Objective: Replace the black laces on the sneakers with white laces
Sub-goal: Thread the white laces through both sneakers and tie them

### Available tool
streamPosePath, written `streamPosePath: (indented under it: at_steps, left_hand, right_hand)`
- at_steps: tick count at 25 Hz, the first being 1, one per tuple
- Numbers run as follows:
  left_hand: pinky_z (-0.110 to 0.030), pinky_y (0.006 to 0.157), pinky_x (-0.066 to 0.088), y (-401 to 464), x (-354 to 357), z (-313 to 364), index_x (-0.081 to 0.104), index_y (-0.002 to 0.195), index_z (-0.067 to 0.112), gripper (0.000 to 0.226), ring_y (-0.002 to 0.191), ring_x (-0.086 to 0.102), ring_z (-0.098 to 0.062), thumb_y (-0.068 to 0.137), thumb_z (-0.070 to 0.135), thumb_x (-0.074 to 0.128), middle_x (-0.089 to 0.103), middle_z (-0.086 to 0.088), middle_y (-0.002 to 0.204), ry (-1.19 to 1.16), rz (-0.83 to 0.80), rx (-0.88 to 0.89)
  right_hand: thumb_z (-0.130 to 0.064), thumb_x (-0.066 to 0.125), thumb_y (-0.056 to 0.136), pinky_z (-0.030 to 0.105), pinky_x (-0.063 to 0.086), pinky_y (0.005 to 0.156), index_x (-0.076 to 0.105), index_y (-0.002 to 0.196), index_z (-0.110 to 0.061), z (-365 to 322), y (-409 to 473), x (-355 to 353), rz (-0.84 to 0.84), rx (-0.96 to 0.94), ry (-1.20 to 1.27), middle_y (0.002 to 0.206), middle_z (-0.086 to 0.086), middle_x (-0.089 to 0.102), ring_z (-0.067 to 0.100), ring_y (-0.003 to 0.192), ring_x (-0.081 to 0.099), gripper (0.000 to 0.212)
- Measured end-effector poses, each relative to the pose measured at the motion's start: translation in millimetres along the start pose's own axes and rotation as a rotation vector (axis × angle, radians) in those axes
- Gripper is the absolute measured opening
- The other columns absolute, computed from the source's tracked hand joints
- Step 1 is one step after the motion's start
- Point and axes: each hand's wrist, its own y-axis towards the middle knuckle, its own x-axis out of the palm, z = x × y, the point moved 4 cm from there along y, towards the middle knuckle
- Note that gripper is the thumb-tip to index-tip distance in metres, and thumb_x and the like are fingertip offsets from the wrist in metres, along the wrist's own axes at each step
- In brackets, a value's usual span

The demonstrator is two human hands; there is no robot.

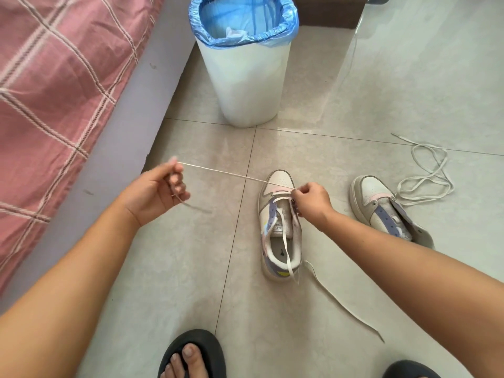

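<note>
Lace work sits at centre frame: a white lace (234, 175) runs taut from the lowest eyelets of the near sneaker (279, 227) up and left to the left hand (161, 189), whose curled fingers grip it near its end. The right hand (311, 199) pinches the lace at the sneaker's front eyelets, steadying the shoe. I judge the lace soft, limp and light, apt to slide through a loose grip, so it is best held close to its stiff tip when threading. The shoe looks light enough to skid on the smooth tile floor (341, 110) (hence a hand on it). The lace's other end trails toward lower right. Right of centre, the second sneaker (379, 205) stands unlaced, a loose white lace (425, 184) coiled just beside it. A lined bin (242, 77) stands at upper centre, a pink checked bed (54, 91) at left.
</note>
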Motion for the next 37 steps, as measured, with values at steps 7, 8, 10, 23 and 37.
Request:
streamPosePath:
  at_steps: [7, 8, 10, 23, 37]
  left_hand:
    - [-0.015, 0.053, 0.047, 7, -51, 2, 0.063, 0.059, 0.02, 0.024, 0.045, 0.047, -0.004, 0.08, 0.029, 0.054, 0.048, 0.01, 0.05, -0.55, 0.265, 0.171]
    - [-0.014, 0.053, 0.046, 8, -55, 3, 0.065, 0.06, 0.02, 0.029, 0.045, 0.048, -0.004, 0.085, 0.028, 0.052, 0.05, 0.01, 0.051, -0.583, 0.292, 0.189]
    - [-0.015, 0.051, 0.047, 11, -59, 2, 0.063, 0.072, 0.02, 0.03, 0.046, 0.051, -0.004, 0.095, 0.025, 0.045, 0.056, 0.011, 0.054, -0.612, 0.344, 0.213]
    - [-0.014, 0.037, 0.032, 42, 98, -95, 0.055, 0.081, 0.01, 0.02, 0.038, 0.041, -0.002, 0.093, 0.026, 0.056, 0.05, -0.001, 0.064, -0.069, 0.163, -0.174]
    - [-0.018, 0.056, 0.054, 45, 110, -104, 0.054, 0.072, 0.005, 0.02, 0.063, 0.059, -0.017, 0.082, -0.012, 0.062, 0.057, -0.008, 0.073, 0.221, 0.211, -0.066]
  right_hand:
    - [-0.004, 0.048, 0.092, 0.016, 0.032, 0.033, 0.045, 0.071, -0.011, 13, 5, 0, -0.098, 0.25, 0.285, 0.058, 0.007, 0.046, 0.016, 0.044, 0.039, 0.023]
    - [-0.005, 0.048, 0.092, 0.017, 0.034, 0.035, 0.045, 0.071, -0.011, 12, 5, -1, -0.091, 0.235, 0.252, 0.059, 0.007, 0.048, 0.017, 0.046, 0.041, 0.022]
    - [-0.008, 0.05, 0.091, 0.025, 0.041, 0.049, 0.05, 0.076, -0.011, 5, 6, -6, -0.053, 0.073, 0.02, 0.066, 0.008, 0.054, 0.019, 0.055, 0.048, 0.016]
    - [-0.016, 0.065, 0.085, 0.028, 0.036, 0.086, 0.072, 0.09, -0.01, -11, -18, -8, -0.061, -0.554, -0.52, 0.094, 0.007, 0.05, 0.023, 0.098, 0.042, 0.011]
    - [-0.024, 0.067, 0.084, 0.028, 0.032, 0.098, 0.073, 0.096, -0.018, -9, -18, 9, -0.132, -0.346, -0.476, 0.1, -0.002, 0.034, 0.024, 0.114, 0.032, 0.015]
